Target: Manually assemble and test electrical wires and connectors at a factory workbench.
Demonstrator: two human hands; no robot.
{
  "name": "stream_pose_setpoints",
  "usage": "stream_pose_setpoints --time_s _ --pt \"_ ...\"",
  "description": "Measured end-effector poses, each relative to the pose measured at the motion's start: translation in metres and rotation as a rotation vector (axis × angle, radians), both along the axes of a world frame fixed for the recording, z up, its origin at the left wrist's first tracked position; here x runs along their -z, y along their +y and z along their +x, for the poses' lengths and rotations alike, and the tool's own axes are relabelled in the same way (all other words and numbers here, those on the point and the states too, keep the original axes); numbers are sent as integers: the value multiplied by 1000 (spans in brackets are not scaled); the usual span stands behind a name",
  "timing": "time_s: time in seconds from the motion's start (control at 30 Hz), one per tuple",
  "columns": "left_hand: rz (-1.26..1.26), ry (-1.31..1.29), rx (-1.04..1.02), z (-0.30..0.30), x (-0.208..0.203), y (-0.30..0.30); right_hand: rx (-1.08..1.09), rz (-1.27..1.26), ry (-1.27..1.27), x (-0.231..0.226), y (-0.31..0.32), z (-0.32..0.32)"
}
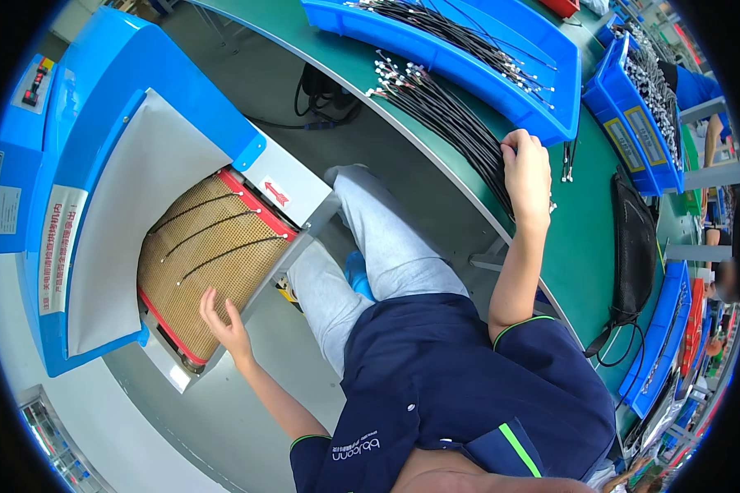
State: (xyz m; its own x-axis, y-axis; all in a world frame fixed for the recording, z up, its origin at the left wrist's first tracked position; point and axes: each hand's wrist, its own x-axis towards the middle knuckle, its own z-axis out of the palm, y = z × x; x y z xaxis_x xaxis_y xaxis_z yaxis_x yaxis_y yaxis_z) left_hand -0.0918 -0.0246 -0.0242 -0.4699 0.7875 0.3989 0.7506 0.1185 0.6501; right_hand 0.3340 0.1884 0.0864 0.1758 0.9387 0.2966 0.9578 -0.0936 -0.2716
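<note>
My left hand [226, 324] hovers at the near edge of a mesh conveyor belt [222, 246], fingers apart and holding nothing. On that belt lie several thin black cables with small white end connectors, among them a front cable [230, 256], spaced roughly side by side. To the right, my right hand [528, 177] reaches over a green table, its fingertips pinched at the edge of a bundle of black cables [448, 115]. White connectors cluster at the bundle's far end. How many cables the fingers grip is hidden.
The belt runs into a blue machine [189, 82] with a pale curtain [131, 222] over its opening. More cables fill a long blue bin [534, 74] behind the bundle. Another blue bin [633, 123] and a black bag [633, 246] sit farther right on the green table [588, 214].
</note>
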Motion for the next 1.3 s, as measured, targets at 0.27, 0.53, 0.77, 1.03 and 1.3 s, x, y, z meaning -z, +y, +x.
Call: stream_pose_setpoints --time_s 0.27,0.53,0.77,1.03,1.3 --pt "-84 -19 48 13 -8 9 -5 43 -53 7 6 -1" --pt "-107 -18 75 22 -14 15 103 288 333 -37 -3 -18" --pt "-10 -6 146 47 -28 37 -644 475 224 -40 -14 -36" --pt "-209 30 353 87 -47 61 -1092 -106 334 1 -42 -90" --pt "-381 -87 366 64 -31 30 -1166 -116 253 25 -26 -90"
